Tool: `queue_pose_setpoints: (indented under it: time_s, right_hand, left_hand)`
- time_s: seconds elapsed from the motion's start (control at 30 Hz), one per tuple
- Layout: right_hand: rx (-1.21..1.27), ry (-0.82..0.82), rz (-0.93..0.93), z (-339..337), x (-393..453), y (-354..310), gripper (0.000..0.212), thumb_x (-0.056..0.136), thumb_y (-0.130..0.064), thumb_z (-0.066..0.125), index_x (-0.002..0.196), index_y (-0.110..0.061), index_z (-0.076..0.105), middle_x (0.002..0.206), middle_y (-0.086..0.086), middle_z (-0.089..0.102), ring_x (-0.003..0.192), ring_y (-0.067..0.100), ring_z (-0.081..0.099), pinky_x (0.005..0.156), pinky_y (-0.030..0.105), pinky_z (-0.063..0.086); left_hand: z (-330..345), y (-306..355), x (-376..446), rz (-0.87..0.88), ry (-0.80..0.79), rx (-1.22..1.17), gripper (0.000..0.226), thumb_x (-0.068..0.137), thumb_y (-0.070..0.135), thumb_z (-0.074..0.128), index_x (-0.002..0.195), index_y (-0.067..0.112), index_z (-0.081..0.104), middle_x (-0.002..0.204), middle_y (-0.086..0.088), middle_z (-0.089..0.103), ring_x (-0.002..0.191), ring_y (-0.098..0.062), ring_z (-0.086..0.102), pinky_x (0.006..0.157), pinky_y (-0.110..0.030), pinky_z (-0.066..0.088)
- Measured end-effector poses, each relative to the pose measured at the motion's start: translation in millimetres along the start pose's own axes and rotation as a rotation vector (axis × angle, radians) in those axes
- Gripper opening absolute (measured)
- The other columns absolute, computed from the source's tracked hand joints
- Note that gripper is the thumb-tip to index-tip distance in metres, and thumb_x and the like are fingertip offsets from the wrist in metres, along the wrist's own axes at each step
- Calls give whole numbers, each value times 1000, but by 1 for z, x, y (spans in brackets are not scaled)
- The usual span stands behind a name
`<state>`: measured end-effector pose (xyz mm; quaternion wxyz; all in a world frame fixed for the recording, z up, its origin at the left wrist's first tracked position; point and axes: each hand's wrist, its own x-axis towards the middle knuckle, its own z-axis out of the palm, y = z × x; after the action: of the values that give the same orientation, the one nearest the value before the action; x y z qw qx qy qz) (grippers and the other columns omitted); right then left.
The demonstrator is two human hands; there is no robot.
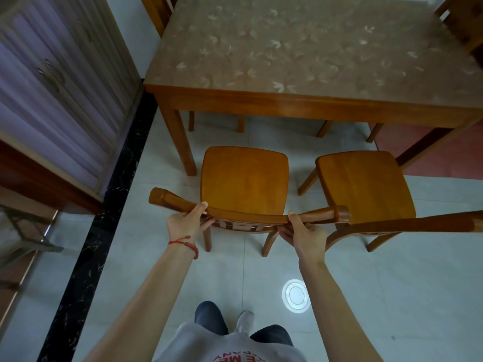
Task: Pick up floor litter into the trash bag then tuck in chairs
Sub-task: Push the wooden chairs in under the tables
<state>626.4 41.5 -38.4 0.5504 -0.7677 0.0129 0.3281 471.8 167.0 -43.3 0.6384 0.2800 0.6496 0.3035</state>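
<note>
Chair [244, 178] top rail clasped by left grip [184, 222] and right grip [304, 235].

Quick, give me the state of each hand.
Left hand: gripping the chair's top rail.
Right hand: gripping the same top rail.

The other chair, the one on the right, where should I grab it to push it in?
Take the right chair by its curved top rail, from behind, one hand toward each end. The rail sticks out toward you and the seat faces the table, like the left chair that the left hand and right hand hold.
</note>
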Motion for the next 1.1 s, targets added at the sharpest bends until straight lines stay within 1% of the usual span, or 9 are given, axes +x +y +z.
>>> queue_pose_setpoints:
  time_s: [0.07, 0.2, 0.43, 0.53, 0.67, 0.8, 0.93, 1.03, 1.1]
  right_hand:
    - [5, -7, -22, -2, 7, -7, 20, 88, -20, 59, 69, -14, 61, 73, 6, 68, 70, 21, 68, 70, 32, 56]
    - [-5, 8, -55, -7, 22, -23, 22, 88, -17, 58, 66, -15, 59, 67, 2, 66, 64, 17, 67, 63, 27, 55]
    - [-19, 2, -38, -9, 47, -36, 18, 87, -18, 59, 70, -13, 60, 71, 4, 67, 69, 19, 68, 68, 31, 55]
    - [10, -24, -47, 2, 49, -33, 20, 87, -15, 59, 68, -11, 61, 71, 8, 68, 67, 19, 68, 61, 27, 57]
    - [27, -20, -51, 21, 61, -45, 20, 87, -15, 59, 68, -13, 62, 67, 4, 67, 63, 16, 68, 52, 18, 55]
    - [-5, 11, -56, 35, 80, -62, 20, 88, -17, 58, 68, -15, 60, 67, 1, 66, 65, 17, 68, 56, 24, 56]
    - [-7, 39, -33, 45, 101, -75, 20, 87, -18, 59, 68, -14, 60, 71, 4, 67, 69, 20, 68, 67, 33, 57]
    - [-2, 37, -23, 54, 116, -85, 20, 87, -18, 59, 69, -11, 61, 73, 8, 68, 73, 24, 69, 71, 36, 57]
    - [-4, 35, -19, 61, 124, -91, 20, 87, -18, 59, 69, -11, 61, 74, 8, 68, 74, 24, 69, 72, 36, 57]
  left_hand:
    - [8, 3, 0, 2, 5, -31, 17, 80, 11, 68, 70, 0, 58, 94, -27, 66, 87, -34, 67, 69, -36, 58]
    - [28, 5, 3, 9, 21, -64, 16, 78, 10, 70, 71, 0, 59, 91, -26, 67, 83, -32, 68, 70, -39, 58]
    - [52, 9, 9, 7, 37, -87, 15, 78, 7, 68, 70, 2, 57, 91, -26, 65, 86, -33, 67, 55, -29, 59]
    - [52, 17, 23, 0, 68, -82, 17, 78, 7, 68, 67, 3, 55, 88, -25, 64, 87, -33, 67, 55, -28, 58]
    - [59, 35, 44, 17, 49, -98, 16, 78, 7, 68, 69, 2, 56, 89, -25, 64, 86, -33, 67, 59, -32, 58]
    - [73, 48, 62, 24, 40, -108, 15, 77, 8, 70, 74, 0, 57, 93, -27, 65, 87, -33, 67, 62, -35, 59]
    - [90, 59, 76, 22, 9, -99, 13, 78, 7, 68, 72, 0, 58, 92, -25, 65, 88, -32, 66, 63, -33, 59]
    - [102, 72, 88, 20, 12, -101, 13, 78, 6, 67, 71, 1, 58, 88, -22, 64, 89, -32, 65, 69, -37, 57]
    - [108, 80, 98, 16, 2, -108, 14, 78, 6, 67, 69, 2, 58, 81, -18, 64, 86, -31, 65, 66, -36, 59]
